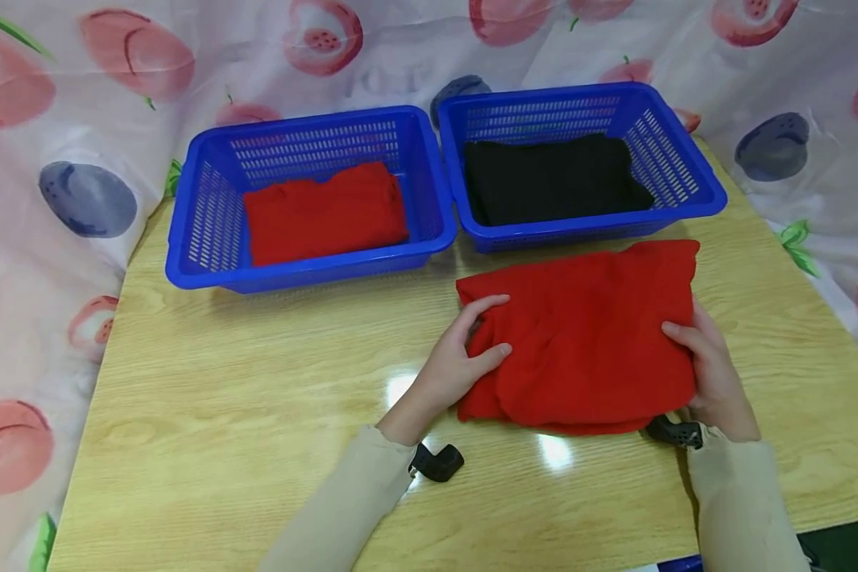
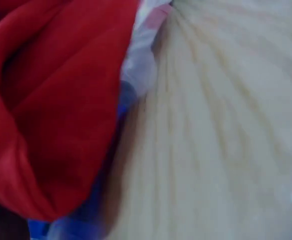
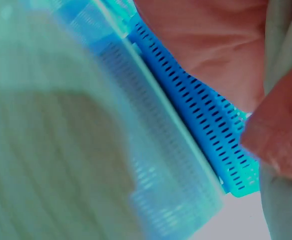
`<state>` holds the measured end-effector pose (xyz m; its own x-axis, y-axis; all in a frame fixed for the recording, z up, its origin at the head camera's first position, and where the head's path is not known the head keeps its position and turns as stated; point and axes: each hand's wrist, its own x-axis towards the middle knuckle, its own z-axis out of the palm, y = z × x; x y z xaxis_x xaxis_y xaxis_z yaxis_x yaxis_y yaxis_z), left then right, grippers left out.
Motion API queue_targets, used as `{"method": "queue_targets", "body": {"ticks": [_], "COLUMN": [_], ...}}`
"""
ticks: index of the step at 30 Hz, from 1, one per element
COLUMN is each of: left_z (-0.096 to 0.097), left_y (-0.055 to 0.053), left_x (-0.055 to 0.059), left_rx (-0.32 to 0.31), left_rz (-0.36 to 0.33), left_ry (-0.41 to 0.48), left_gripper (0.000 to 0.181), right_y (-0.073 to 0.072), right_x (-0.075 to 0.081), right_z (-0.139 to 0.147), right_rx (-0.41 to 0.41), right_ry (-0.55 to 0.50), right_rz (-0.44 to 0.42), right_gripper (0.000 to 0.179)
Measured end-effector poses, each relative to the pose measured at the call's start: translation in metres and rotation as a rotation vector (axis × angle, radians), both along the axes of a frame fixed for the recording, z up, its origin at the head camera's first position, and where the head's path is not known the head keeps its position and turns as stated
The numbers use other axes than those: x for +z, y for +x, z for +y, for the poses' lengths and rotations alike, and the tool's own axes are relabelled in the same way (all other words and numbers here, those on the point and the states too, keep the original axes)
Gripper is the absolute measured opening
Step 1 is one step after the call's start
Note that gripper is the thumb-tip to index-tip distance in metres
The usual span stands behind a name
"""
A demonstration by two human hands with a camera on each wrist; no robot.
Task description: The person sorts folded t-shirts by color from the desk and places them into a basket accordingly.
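Observation:
A folded red cloth (image 1: 586,342), perhaps a garment, is held between both hands over the right part of the table. My left hand (image 1: 452,361) grips its left edge, thumb on top. At the opposite edge my right hand (image 1: 715,373) holds it, with the thumb over the top and the other fingers mostly hidden underneath. In the left wrist view the red cloth (image 2: 60,100) hangs in loose folds above the wood. The right wrist view shows the cloth (image 3: 216,45) looking paler, with fingers (image 3: 283,45) against it.
Behind the hands stand two blue plastic baskets. The left basket (image 1: 314,274) contains a folded red cloth (image 1: 329,214); the right basket (image 1: 586,230) contains a folded black cloth (image 1: 550,183). Fruit-patterned fabric (image 1: 400,48) borders the wooden table (image 1: 257,381) at the back and sides.

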<state>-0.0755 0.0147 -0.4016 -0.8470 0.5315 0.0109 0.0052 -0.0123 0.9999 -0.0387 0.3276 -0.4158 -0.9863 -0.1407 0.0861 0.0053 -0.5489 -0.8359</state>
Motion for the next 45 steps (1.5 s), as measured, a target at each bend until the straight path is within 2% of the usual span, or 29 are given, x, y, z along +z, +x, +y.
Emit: {"method": "queue_targets", "body": {"ticks": [5,11,19,24,28,32,37,39,43,45], "left_z": [0.001,-0.008,-0.03,-0.05,-0.066,-0.079,-0.094,-0.1,-0.111,-0.115], "left_y": [0.002,0.0,0.0,0.0,0.002,0.001,-0.005,-0.006,-0.006,-0.006], "left_x": [0.016,0.042,0.091,0.118,0.133,0.138,0.132,0.13,0.132,0.134], "left_rx": [0.019,0.051,0.131,0.188,0.25,0.285,0.369,0.403,0.43,0.44], "left_rz": [0.08,0.126,0.166,0.21,0.273,0.343,0.5,0.54,0.546,0.529], "left_ry": [0.039,0.091,-0.121,-0.132,-0.142,-0.206,-0.382,-0.429,-0.479,-0.499], "left_gripper": [0.049,0.05,0.049,0.047,0.047,0.047,0.047,0.046,0.045,0.044], "right_y": [0.005,0.001,-0.013,-0.028,-0.04,-0.048,-0.057,-0.061,-0.067,-0.07], "right_x": [0.006,0.019,0.04,0.054,0.062,0.068,0.077,0.08,0.084,0.086], "right_z": [-0.002,-0.01,-0.033,-0.053,-0.07,-0.086,-0.106,-0.114,-0.131,-0.139], "right_rx": [-0.053,-0.085,-0.022,0.02,0.054,0.05,0.017,0.005,-0.007,0.0], "right_ry": [-0.108,-0.165,-0.261,-0.327,-0.378,-0.373,-0.338,-0.307,-0.268,-0.287], "right_rz": [0.018,0.079,0.146,0.19,0.218,0.21,0.174,0.161,0.125,0.108], "right_gripper": [0.04,0.038,0.042,0.043,0.04,0.041,0.044,0.045,0.047,0.049]}}
